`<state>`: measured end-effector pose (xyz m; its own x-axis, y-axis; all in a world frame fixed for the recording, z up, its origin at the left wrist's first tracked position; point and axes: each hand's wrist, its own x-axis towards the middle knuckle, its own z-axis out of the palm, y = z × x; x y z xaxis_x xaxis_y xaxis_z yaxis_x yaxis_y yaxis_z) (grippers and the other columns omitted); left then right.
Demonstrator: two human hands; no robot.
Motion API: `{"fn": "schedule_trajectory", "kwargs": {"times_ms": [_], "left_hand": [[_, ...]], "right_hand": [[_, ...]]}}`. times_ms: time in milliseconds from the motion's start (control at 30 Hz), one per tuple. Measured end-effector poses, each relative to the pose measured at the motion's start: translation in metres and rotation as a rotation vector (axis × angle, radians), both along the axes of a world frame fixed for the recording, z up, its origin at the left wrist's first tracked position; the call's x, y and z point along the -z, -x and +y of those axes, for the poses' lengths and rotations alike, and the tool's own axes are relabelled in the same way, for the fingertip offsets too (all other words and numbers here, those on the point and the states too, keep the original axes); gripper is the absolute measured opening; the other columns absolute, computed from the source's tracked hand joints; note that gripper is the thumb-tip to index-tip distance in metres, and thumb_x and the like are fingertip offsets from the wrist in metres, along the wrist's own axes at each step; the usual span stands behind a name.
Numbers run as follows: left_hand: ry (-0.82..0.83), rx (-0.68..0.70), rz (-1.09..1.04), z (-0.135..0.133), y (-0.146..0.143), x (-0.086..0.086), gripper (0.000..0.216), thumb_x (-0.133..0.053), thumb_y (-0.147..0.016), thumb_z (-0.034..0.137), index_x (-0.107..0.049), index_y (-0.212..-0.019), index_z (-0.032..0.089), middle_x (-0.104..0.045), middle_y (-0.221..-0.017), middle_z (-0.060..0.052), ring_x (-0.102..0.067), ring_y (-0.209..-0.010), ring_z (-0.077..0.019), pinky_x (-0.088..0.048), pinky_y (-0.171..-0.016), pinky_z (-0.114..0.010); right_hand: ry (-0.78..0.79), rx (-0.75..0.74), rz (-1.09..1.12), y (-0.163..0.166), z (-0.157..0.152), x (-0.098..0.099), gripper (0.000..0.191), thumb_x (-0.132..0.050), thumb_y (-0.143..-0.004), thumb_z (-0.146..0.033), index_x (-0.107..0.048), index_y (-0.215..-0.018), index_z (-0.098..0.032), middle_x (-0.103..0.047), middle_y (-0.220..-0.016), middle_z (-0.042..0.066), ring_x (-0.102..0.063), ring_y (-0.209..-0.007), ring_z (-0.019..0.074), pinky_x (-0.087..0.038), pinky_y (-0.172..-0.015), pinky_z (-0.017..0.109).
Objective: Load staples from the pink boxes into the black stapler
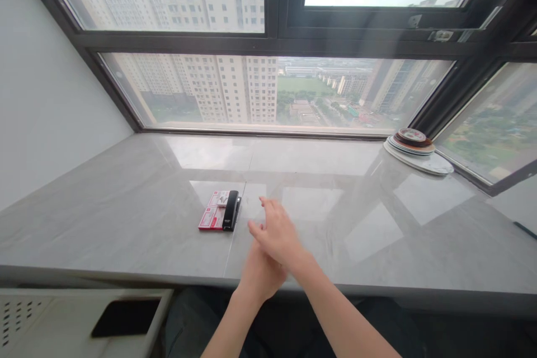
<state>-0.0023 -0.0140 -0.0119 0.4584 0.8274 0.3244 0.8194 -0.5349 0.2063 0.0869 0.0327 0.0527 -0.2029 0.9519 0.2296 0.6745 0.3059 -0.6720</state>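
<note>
My right hand (pixel 277 232) reaches out over the grey stone sill (pixel 126 218), its fingers stretched loosely toward the left and holding nothing. My left hand (pixel 258 277) lies under it at the sill's front edge, mostly covered, so its fingers do not show. A short way to the left of my right hand's fingertips lies a black stapler (pixel 231 210), upright on its base. Tight against its left side sits a small red and white box (pixel 213 211). Neither hand touches them.
A stack of round plates and discs (pixel 415 148) stands at the sill's far right corner by the window. A white perforated cabinet (pixel 62 319) with a dark phone (pixel 126 318) on top sits below left. A white wall closes the left side.
</note>
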Motion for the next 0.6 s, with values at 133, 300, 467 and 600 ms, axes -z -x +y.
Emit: {"fn": "schedule_trajectory", "kwargs": {"times_ms": [133,300,467,600], "left_hand": [[0.017,0.018,-0.110,0.001,0.007,0.011,0.061,-0.049,-0.099,0.025,-0.034,-0.159,0.027,-0.039,-0.164,-0.007,-0.033,-0.153,-0.0333,-0.031,-0.123,-0.058],[0.074,0.047,-0.303,-0.009,0.012,-0.005,0.029,-0.054,-0.090,0.014,-0.066,-0.116,0.021,-0.071,-0.115,-0.011,-0.065,-0.111,-0.0310,-0.054,-0.093,-0.046],[0.069,-0.135,-0.496,-0.012,0.011,-0.027,0.020,-0.045,-0.099,0.019,-0.062,-0.091,0.022,-0.064,-0.086,-0.005,-0.062,-0.084,-0.0220,-0.052,-0.077,-0.036],[0.019,-0.251,-0.410,-0.002,0.003,-0.032,0.026,-0.049,-0.099,0.022,-0.065,-0.119,0.027,-0.064,-0.127,-0.009,-0.058,-0.119,-0.0287,-0.049,-0.099,-0.046]], "right_hand": [[0.089,-0.036,-0.031,0.065,0.040,-0.007,0.073,-0.061,-0.090,-0.059,-0.043,-0.147,-0.018,-0.051,-0.138,0.019,-0.050,-0.124,0.0355,-0.046,-0.098,0.048],[0.156,-0.119,-0.105,0.071,0.079,0.000,0.053,-0.073,-0.081,-0.045,-0.057,-0.124,-0.019,-0.057,-0.124,0.012,-0.052,-0.113,0.0287,-0.046,-0.091,0.038],[0.093,-0.166,-0.111,-0.005,0.070,-0.001,0.049,-0.065,-0.079,-0.015,-0.064,-0.128,-0.024,-0.060,-0.120,0.008,-0.054,-0.114,0.0252,-0.042,-0.097,0.035],[-0.002,-0.107,-0.025,-0.063,0.043,0.005,0.052,-0.058,-0.080,-0.009,-0.066,-0.130,-0.024,-0.065,-0.118,0.007,-0.057,-0.115,0.0247,-0.039,-0.106,0.039]]}}
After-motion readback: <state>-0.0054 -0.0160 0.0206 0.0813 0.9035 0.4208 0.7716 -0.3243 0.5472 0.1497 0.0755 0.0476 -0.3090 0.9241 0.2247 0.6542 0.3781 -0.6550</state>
